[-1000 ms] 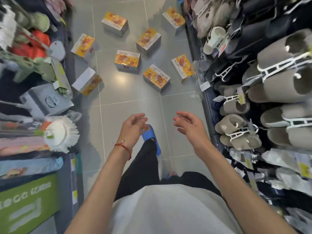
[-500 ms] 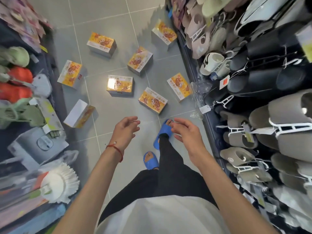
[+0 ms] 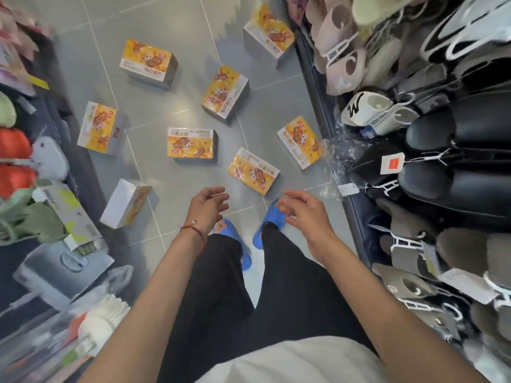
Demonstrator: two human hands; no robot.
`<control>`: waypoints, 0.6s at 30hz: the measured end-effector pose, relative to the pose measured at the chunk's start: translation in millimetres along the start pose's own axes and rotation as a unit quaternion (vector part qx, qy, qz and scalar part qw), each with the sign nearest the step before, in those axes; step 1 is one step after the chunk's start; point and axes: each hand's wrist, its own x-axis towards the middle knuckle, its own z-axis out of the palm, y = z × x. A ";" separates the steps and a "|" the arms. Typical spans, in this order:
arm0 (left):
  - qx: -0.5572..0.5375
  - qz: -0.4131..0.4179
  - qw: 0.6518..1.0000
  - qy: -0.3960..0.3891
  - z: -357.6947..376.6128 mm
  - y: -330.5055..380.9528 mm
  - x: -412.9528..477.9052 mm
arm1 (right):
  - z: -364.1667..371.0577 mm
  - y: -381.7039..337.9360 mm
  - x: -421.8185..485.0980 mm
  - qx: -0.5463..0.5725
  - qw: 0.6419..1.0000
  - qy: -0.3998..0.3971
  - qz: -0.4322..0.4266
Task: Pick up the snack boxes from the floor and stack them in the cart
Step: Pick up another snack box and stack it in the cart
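Note:
Several yellow-and-white snack boxes lie scattered on the grey tiled floor of a shop aisle. The nearest snack box (image 3: 253, 170) lies flat just beyond my hands. Another box (image 3: 191, 143) sits to its left, and one box (image 3: 125, 206) lies tipped on its side near the left shelf. More boxes lie farther off, such as a far box (image 3: 148, 63). My left hand (image 3: 207, 207) and my right hand (image 3: 302, 211) hang in the air above my feet, fingers loosely curled and holding nothing. No cart is in view.
Racks of slippers (image 3: 431, 150) line the right side of the aisle. Shelves with household goods and a white brush head (image 3: 103, 317) line the left. My blue slippers (image 3: 272, 219) stand on the floor (image 3: 171, 106) between them.
I have stepped forward along the aisle, so the boxes are closer. Both hands stay empty and have drifted slightly apart.

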 end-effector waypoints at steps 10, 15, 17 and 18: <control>0.056 -0.082 0.994 -0.048 3.1 30.1 130.1 | 46.6 -4.6 101.5 0.060 0.991 0.098 0.073; 0.132 -0.113 0.982 -0.066 -10.7 26.7 202.4 | 72.7 14.8 158.5 0.102 0.980 0.129 0.112; 0.161 -0.118 0.977 -0.073 -11.3 20.3 229.7 | 80.2 27.1 181.3 0.112 0.976 0.136 0.126; 0.175 -0.120 0.974 -0.077 -11.0 15.9 242.3 | 83.5 34.1 192.0 0.116 0.974 0.140 0.133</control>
